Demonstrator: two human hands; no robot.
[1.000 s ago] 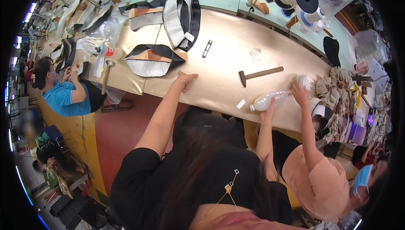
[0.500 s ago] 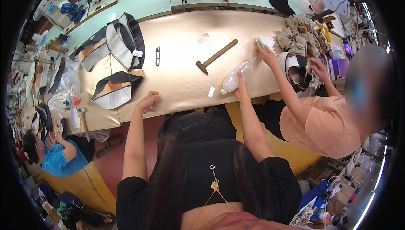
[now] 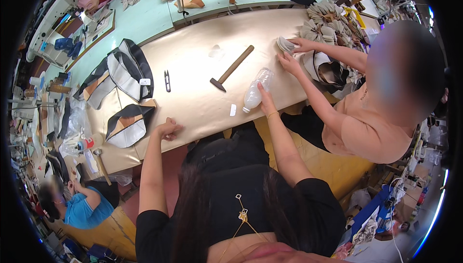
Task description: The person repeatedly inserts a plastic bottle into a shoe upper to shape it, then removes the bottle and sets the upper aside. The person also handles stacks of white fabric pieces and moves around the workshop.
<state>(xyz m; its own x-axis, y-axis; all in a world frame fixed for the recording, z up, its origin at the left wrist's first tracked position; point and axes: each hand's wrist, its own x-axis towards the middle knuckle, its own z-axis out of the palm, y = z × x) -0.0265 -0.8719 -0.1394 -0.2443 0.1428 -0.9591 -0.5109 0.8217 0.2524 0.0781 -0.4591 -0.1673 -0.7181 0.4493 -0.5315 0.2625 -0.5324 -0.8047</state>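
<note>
My right hand (image 3: 265,101) is closed round a clear plastic bottle (image 3: 257,88), which lies tilted over the table with its white neck end toward me. My left hand (image 3: 169,129) rests at the table's near edge with its fingers curled in, and nothing shows in it. Close to the bottle's neck lies a small white tag (image 3: 233,110). A hammer (image 3: 232,68) with a wooden handle lies beyond the bottle, and black thread snips (image 3: 167,81) lie farther left. Dark and light sewn fabric pieces (image 3: 129,124) lie just beyond my left hand.
At my right, a person in a peach shirt (image 3: 369,130) holds a stack of pale pieces (image 3: 285,45) over the table. Bundled fabric pieces (image 3: 320,34) lie behind. A second hammer (image 3: 102,165) lies at the left edge, near a bottle with a red label (image 3: 90,142).
The whole view has shifted, with the table things lower at the left. The neighbour now has both hands at the pale stack. My right hand still grips the bottle.
</note>
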